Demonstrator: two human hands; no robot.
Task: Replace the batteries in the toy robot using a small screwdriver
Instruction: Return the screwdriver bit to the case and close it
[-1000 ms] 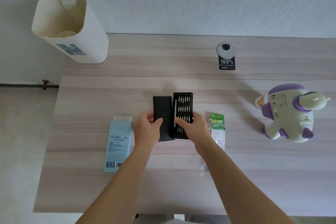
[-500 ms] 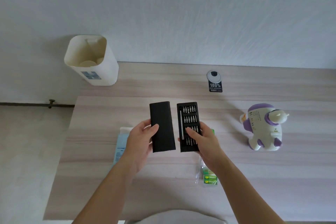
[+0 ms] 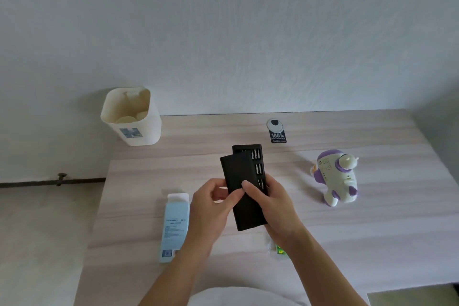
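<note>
Both hands hold a black screwdriver kit above the middle of the wooden table (image 3: 347, 243). My left hand (image 3: 211, 204) grips the plain black sleeve (image 3: 242, 191), which lies tilted over the bit tray (image 3: 258, 169) and hides most of it. My right hand (image 3: 275, 206) grips the tray from the right, its thumb on the sleeve. Rows of silver bits show along the tray's right side. The white and purple toy robot (image 3: 336, 177) stands to the right, apart from both hands. A green battery pack (image 3: 280, 251) peeks out under my right wrist.
A light blue carton (image 3: 175, 227) lies flat left of my hands. A cream plastic bin (image 3: 131, 117) stands at the table's back left corner. A grey cable grommet with a black label (image 3: 277, 131) sits at the back. The table's left edge drops to the floor.
The sleeve and the tray were held side by side; now the sleeve lies over the tray, covering most of the bits. The camera has tilted up, so more wall shows.
</note>
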